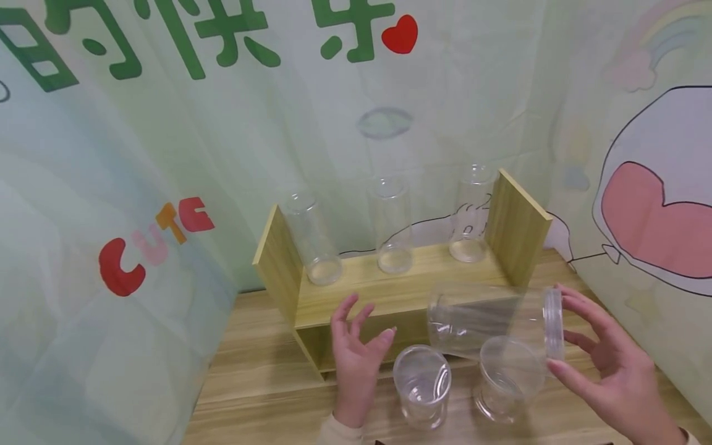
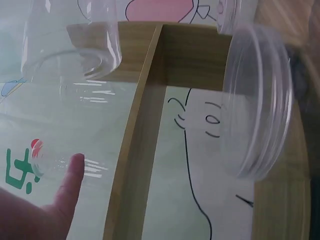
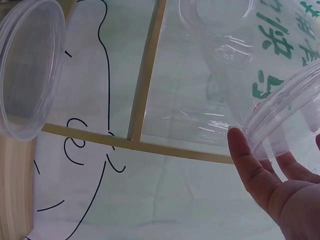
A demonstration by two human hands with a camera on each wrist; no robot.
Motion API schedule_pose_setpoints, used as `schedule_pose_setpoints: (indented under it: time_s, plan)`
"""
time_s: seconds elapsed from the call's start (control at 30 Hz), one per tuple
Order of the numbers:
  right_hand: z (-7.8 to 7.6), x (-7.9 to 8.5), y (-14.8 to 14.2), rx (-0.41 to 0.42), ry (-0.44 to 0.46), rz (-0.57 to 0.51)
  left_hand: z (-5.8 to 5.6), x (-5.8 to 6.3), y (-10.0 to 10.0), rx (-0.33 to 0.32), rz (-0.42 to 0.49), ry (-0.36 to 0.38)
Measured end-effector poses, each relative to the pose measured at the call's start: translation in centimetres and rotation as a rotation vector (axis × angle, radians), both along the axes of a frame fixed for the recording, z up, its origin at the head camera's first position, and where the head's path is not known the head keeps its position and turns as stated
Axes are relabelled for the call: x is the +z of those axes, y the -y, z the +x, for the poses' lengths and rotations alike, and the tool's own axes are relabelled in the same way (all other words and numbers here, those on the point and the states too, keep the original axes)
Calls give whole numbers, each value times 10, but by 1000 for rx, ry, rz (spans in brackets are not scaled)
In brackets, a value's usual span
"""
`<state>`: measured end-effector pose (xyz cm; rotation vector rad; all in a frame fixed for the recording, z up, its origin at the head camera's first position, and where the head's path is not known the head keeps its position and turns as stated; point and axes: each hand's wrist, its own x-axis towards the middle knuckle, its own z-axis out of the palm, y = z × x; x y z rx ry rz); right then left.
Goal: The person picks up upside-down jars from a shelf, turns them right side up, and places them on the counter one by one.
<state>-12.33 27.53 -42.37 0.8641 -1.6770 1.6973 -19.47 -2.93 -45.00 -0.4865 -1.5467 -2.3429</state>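
My right hand (image 1: 617, 364) grips a clear plastic jar (image 1: 473, 321) round its ribbed rim end. The jar lies sideways in the air, its other end pointing left, in front of the wooden shelf (image 1: 345, 306). In the right wrist view, fingers (image 3: 250, 167) curve round that rim. My left hand (image 1: 356, 364) is raised with fingers spread and holds nothing, left of the held jar. Below the held jar, two clear jars (image 1: 423, 383) stand upright on the table, one (image 1: 495, 402) partly behind its transparent wall.
Three tall clear jars, left (image 1: 314, 238), middle (image 1: 392, 225) and right (image 1: 469, 216), stand on the shelf's upper board. Side panels (image 1: 517, 232) rise at both shelf ends. A printed cloth (image 1: 183, 154) hangs behind the wood-grain table (image 1: 250, 371).
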Motion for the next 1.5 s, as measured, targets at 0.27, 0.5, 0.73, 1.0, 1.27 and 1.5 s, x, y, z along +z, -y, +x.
schedule_pose_setpoints:
  time_s: [0.27, 0.5, 0.73, 1.0, 1.27, 1.5]
  plan:
    - [1, 7, -8, -16, 2, 9, -16, 19, 30, 131, -124, -150]
    - [3, 7, -9, -22, -3, -2, -26, 35, 53, 296, -294, -351]
    - [4, 5, -11, -37, -18, 13, -36, 57, 79, 675, -498, -561]
    - [6, 8, -17, -95, -7, 50, -47, 63, 99, 851, -531, -534]
    - [11, 9, -24, -198, 57, 103, -56, 57, 108, 678, -468, -369]
    - [13, 13, -34, -282, 54, 160, -61, 55, 109, 564, -433, -274]
